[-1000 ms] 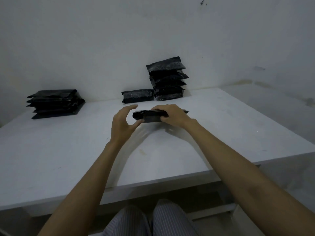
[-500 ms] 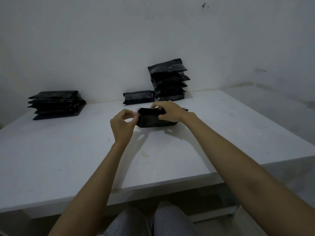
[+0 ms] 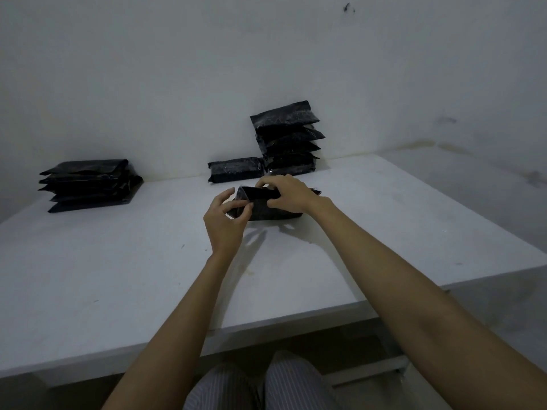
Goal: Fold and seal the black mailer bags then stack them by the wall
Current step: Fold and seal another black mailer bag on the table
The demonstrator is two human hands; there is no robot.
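A black mailer bag (image 3: 266, 210) stands on its long edge on the white table (image 3: 118, 261), mid-table. My right hand (image 3: 288, 193) grips its top edge from above, fingers curled over it. My left hand (image 3: 226, 220) pinches the bag's left end flap between thumb and fingers. Against the wall behind it rises a stack of several sealed black bags (image 3: 288, 140), with one sealed bag (image 3: 235, 169) lying beside it on the left.
A pile of several flat black mailer bags (image 3: 88, 184) lies at the table's back left. The white wall (image 3: 207, 69) runs along the table's far edge. Striped trouser knees (image 3: 260, 383) show below the front edge.
The bag was tipped from lying flat to standing on edge. My left hand closed in from an open spread and now pinches the bag's left end.
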